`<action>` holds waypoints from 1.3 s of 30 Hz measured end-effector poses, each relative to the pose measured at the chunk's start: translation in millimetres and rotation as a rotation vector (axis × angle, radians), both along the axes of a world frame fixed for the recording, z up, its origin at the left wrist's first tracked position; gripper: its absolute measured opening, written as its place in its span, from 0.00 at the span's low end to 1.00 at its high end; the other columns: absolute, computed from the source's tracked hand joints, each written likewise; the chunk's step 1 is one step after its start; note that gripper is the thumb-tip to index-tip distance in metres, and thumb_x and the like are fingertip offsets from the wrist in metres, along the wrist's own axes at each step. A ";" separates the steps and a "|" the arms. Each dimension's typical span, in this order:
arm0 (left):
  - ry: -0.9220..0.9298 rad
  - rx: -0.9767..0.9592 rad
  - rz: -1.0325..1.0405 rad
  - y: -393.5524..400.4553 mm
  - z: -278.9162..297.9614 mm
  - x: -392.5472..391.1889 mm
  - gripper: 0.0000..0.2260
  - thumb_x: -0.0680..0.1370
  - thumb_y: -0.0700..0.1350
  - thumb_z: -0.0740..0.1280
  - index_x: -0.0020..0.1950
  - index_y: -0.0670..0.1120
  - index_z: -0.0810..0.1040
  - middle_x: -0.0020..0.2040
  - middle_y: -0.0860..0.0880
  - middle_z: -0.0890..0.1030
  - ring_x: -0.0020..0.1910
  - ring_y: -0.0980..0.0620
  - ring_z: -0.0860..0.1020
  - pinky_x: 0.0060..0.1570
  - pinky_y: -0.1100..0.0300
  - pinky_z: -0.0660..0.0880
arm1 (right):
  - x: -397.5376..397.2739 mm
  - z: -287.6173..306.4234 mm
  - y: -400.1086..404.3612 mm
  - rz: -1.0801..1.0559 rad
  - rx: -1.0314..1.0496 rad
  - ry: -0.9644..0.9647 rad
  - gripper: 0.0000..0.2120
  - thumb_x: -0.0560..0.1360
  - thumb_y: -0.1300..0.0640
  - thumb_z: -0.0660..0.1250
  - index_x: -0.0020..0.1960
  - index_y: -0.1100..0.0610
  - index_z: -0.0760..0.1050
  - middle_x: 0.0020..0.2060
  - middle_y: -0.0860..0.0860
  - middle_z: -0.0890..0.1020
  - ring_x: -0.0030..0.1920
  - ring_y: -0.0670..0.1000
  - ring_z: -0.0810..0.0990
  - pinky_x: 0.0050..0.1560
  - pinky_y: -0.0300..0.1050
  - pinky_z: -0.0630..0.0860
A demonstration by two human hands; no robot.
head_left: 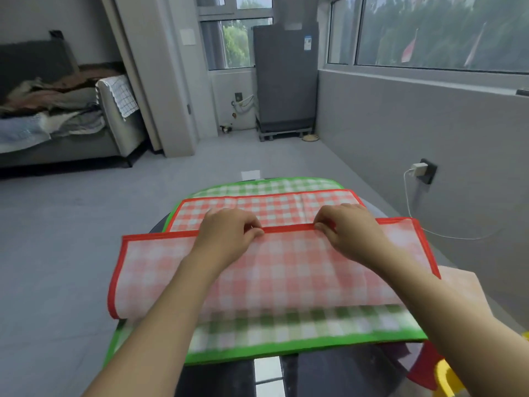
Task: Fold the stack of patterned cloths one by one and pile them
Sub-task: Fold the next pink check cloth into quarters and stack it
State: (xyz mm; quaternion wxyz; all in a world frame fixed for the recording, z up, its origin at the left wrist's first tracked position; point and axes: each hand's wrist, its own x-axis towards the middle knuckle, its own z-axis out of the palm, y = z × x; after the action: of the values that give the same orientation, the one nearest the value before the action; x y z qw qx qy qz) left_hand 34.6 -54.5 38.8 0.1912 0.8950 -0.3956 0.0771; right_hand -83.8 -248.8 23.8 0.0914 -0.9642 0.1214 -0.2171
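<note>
A red-and-white checked cloth (pixel 280 270) with a red border lies across the dark round table (pixel 329 373). Its near half is lifted and carried over toward the far half (pixel 269 207). My left hand (pixel 229 233) and my right hand (pixel 347 227) each pinch the red border at the middle of the raised edge, close together. Under it lies a green-and-white checked cloth (pixel 300 330) with a green border, showing at the front and at the far side (pixel 272 184).
Yellow and red cloth pieces (pixel 446 373) hang at the table's right front. A sofa (pixel 57 116) heaped with clothes stands far left. A grey fridge (pixel 286 78) stands at the back. A charger and white cable (pixel 415 173) hang on the right wall.
</note>
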 end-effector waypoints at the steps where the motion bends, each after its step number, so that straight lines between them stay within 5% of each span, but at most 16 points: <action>1: -0.030 -0.024 0.006 -4.7 -6.3 6.3 0.07 0.77 0.51 0.66 0.49 0.52 0.83 0.46 0.56 0.83 0.46 0.54 0.77 0.56 0.56 0.68 | 9.4 -5.4 -4.3 -0.014 0.002 -0.020 0.08 0.77 0.54 0.62 0.51 0.54 0.78 0.45 0.50 0.83 0.48 0.55 0.76 0.47 0.44 0.63; 6: -0.009 -0.100 0.060 -23.2 -35.7 28.6 0.11 0.79 0.50 0.63 0.59 0.52 0.79 0.56 0.55 0.81 0.58 0.52 0.76 0.64 0.55 0.59 | 45.0 -32.6 -22.3 -0.087 0.045 -0.028 0.08 0.77 0.54 0.62 0.50 0.54 0.79 0.47 0.50 0.83 0.50 0.56 0.76 0.52 0.46 0.63; 16: 0.102 0.159 0.006 -34.3 -74.1 -4.6 0.17 0.82 0.49 0.52 0.69 0.52 0.70 0.74 0.50 0.63 0.73 0.51 0.59 0.72 0.53 0.52 | 63.3 -73.7 -31.0 -0.139 0.074 0.076 0.10 0.77 0.50 0.61 0.52 0.51 0.79 0.48 0.49 0.81 0.52 0.53 0.75 0.53 0.44 0.62; 21: 0.231 0.312 -0.056 -27.4 -92.2 -23.8 0.24 0.82 0.54 0.47 0.78 0.56 0.46 0.78 0.47 0.40 0.76 0.50 0.37 0.75 0.52 0.36 | 60.2 -74.5 -24.5 -0.151 -0.029 0.103 0.12 0.78 0.48 0.60 0.55 0.51 0.78 0.51 0.49 0.80 0.54 0.53 0.75 0.58 0.45 0.63; 24: 0.206 0.336 -0.050 -26.3 -102.8 -21.6 0.25 0.82 0.57 0.44 0.77 0.57 0.41 0.78 0.48 0.37 0.75 0.51 0.33 0.74 0.52 0.33 | 55.6 -69.7 -7.1 -0.129 -0.035 0.075 0.15 0.80 0.49 0.55 0.59 0.50 0.76 0.56 0.48 0.79 0.58 0.51 0.74 0.62 0.45 0.63; 27: 0.173 0.346 -0.037 -27.6 -107.3 -19.6 0.25 0.82 0.57 0.43 0.77 0.58 0.40 0.78 0.49 0.37 0.76 0.52 0.34 0.74 0.52 0.33 | 45.7 -71.0 19.0 -0.053 0.071 0.111 0.19 0.81 0.51 0.48 0.68 0.52 0.68 0.67 0.49 0.73 0.68 0.50 0.67 0.69 0.45 0.59; 32: 0.155 0.340 -0.034 -27.7 -109.1 -19.4 0.24 0.82 0.57 0.42 0.77 0.58 0.40 0.78 0.50 0.37 0.76 0.53 0.35 0.73 0.53 0.33 | 20.1 -92.2 30.4 -0.006 0.097 0.397 0.27 0.81 0.45 0.40 0.77 0.53 0.43 0.77 0.50 0.45 0.76 0.49 0.41 0.74 0.45 0.38; 39: 0.151 0.358 -0.048 -25.7 -107.9 -19.4 0.24 0.82 0.56 0.43 0.77 0.58 0.39 0.77 0.50 0.36 0.75 0.53 0.34 0.73 0.54 0.33 | -9.3 -93.7 -10.7 -0.101 0.069 0.447 0.29 0.78 0.38 0.38 0.76 0.45 0.39 0.76 0.47 0.41 0.75 0.47 0.38 0.75 0.47 0.37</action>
State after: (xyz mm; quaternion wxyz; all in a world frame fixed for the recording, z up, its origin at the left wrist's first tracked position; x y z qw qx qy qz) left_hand 15.3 -80.1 -69.1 0.0600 0.9083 -0.4086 -0.0663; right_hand -93.1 -259.5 -69.9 0.0841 -0.9773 0.1942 0.0018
